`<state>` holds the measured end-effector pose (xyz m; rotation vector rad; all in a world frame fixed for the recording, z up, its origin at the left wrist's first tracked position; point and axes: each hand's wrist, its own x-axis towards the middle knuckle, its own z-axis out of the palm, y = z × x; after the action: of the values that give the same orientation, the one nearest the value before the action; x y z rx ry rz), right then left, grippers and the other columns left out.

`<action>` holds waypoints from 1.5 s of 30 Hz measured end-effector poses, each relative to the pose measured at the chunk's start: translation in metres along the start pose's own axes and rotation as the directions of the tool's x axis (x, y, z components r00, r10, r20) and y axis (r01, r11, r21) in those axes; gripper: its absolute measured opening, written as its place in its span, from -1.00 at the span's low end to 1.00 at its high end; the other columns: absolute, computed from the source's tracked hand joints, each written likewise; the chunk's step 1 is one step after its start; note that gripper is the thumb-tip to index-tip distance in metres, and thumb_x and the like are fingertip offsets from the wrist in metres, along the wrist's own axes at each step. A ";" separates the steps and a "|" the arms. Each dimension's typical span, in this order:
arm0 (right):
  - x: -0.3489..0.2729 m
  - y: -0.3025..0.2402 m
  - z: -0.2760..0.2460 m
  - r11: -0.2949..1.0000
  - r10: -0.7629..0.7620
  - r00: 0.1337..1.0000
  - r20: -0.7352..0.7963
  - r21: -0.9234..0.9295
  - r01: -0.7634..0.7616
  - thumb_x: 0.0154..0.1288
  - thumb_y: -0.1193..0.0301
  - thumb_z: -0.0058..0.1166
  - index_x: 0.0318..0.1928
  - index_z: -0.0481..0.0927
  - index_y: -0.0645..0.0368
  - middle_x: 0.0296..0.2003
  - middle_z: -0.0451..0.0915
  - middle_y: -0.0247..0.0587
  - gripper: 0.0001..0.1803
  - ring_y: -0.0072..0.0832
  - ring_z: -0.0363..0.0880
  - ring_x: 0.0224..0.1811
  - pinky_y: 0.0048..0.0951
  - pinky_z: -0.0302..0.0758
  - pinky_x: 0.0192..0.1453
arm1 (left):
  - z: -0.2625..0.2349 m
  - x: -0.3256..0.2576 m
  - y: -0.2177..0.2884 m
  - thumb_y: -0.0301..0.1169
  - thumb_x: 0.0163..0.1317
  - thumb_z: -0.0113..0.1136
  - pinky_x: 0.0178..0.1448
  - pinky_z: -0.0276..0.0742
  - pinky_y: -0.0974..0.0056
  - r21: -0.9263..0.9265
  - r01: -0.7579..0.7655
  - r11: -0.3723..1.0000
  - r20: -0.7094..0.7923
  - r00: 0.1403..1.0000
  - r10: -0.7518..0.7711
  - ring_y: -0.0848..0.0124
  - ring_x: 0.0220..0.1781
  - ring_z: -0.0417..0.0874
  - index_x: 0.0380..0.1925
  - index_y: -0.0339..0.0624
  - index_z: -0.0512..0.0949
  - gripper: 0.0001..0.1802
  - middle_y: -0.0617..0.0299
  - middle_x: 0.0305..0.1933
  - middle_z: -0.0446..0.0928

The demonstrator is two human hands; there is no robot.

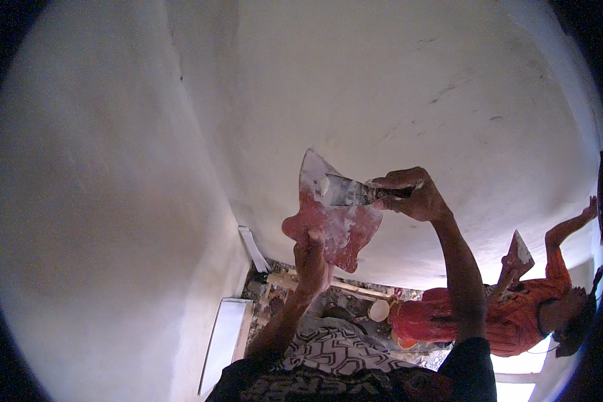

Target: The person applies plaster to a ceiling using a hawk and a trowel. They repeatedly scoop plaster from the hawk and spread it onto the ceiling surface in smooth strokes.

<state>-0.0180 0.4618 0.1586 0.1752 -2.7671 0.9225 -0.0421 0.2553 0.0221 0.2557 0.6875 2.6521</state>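
In the head view, the left hand [311, 258] is closed around the lower edge of a red plaster board [331, 214] smeared with white putty, holding it up against the pale wall [382, 87]. The right hand [409, 195] is clamped on the handle of a putty knife [347, 191], whose blade lies across the board, long axis running left from the grip (the right hand is nearer it). No packages or labels show; a co-worker in orange [502, 315] works at lower right.
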 end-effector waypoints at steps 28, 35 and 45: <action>0.042 -0.116 -0.164 0.907 0.100 0.783 -0.613 0.380 0.182 0.35 0.39 0.04 -0.10 0.54 0.42 -0.25 0.58 0.03 -0.72 -0.19 0.68 -0.19 -0.12 0.71 -0.04 | 0.013 0.009 0.045 0.14 0.24 0.10 0.39 0.29 -0.07 -0.056 0.229 0.972 0.146 0.965 -0.219 0.15 0.35 0.30 0.35 -0.10 0.12 -0.17 0.17 0.35 0.25; 0.049 -0.166 -0.173 0.814 0.452 0.580 -0.677 0.580 0.042 0.27 0.53 0.11 -0.34 0.51 0.47 -0.44 0.55 0.02 -0.83 -0.28 0.61 -0.43 -0.17 0.73 -0.05 | 0.014 0.011 0.041 0.18 0.27 0.01 0.40 0.27 -0.11 -0.029 0.209 0.977 0.113 0.972 -0.205 0.10 0.37 0.28 0.37 -0.01 0.13 -0.20 0.16 0.38 0.23; 0.081 -0.149 -0.185 0.683 0.400 0.672 -0.623 0.692 0.234 0.30 0.55 0.06 -0.31 0.49 0.50 -0.38 0.55 0.07 -0.83 -0.28 0.64 -0.36 -0.21 0.72 0.00 | 0.000 0.012 0.061 0.15 0.27 0.03 0.38 0.31 -0.09 -0.047 0.189 0.981 0.173 0.969 -0.179 0.15 0.35 0.31 0.37 -0.02 0.13 -0.21 0.19 0.37 0.24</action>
<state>-0.0385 0.4516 0.4091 -0.2021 -1.5259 1.6478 -0.0731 0.2114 0.0534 0.3745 0.5442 2.4374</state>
